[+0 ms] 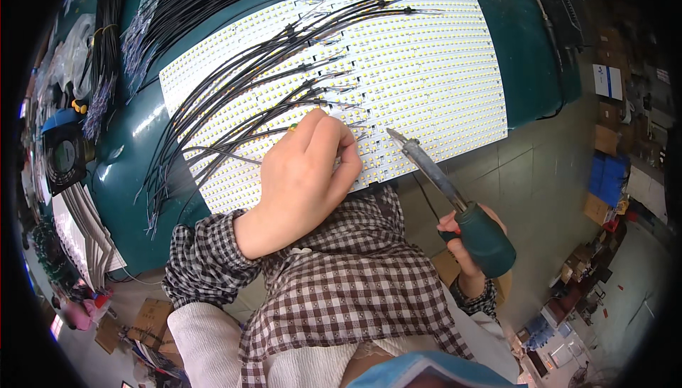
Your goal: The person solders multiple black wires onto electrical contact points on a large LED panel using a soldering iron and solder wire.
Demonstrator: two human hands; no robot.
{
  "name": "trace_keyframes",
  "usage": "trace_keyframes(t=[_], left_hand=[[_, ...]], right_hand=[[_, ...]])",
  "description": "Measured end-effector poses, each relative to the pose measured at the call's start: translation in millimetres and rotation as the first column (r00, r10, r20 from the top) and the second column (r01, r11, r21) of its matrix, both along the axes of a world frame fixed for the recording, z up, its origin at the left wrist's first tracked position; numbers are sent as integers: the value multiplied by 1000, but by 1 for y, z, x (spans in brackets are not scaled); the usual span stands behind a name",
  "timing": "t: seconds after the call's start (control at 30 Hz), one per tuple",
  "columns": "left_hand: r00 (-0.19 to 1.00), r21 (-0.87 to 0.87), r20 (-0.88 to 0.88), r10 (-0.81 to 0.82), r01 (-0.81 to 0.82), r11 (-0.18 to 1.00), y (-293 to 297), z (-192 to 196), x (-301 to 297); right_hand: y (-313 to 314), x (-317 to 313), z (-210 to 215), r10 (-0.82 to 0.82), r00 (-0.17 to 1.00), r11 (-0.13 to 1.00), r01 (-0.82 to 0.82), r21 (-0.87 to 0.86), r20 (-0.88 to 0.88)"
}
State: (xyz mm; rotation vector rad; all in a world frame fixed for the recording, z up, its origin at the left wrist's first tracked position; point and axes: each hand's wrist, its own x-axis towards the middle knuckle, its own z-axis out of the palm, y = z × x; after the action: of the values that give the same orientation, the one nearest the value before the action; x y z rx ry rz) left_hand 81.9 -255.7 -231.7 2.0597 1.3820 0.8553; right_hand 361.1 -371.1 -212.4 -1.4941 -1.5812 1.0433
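Note:
A large white panel of LED strips (pixel 440 68), dotted with rows of small yellow chips, lies at a slant before me. My left hand (pixel 310 165) rests over its near middle, thumb and fingers pinched together. A black cable (pixel 273 131) runs under that hand, and thin wire ends show just past the fingertips; the grip itself is partly hidden. My right hand (pixel 465 246) is wrapped around the green handle of a soldering iron (pixel 435 175). Its tip points at the panel, just right of my left fingers. Several more black cables (pixel 234 68) lie across the panel's left half, stripped ends near the middle.
A green work surface (pixel 131 168) extends under the panel. Bundles of black cables (pixel 206 8) lie at the back left. A black round device (pixel 65 155) and stacked white strips (pixel 84 235) sit at the left. Another thin tool with a cord (pixel 550 29) lies at the far right.

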Motion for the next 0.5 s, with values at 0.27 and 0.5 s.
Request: trace_keyframes(t=[0.27,0.5], left_hand=[[1000,-16,26,4,-4,1000,-1,0,1],[1000,-15,19,4,-4,1000,-2,2,2]], right_hand=[[2,-8,-6,67,981,985,-95,147,182],[2,-10,-6,44,987,987,-66,149,152]])
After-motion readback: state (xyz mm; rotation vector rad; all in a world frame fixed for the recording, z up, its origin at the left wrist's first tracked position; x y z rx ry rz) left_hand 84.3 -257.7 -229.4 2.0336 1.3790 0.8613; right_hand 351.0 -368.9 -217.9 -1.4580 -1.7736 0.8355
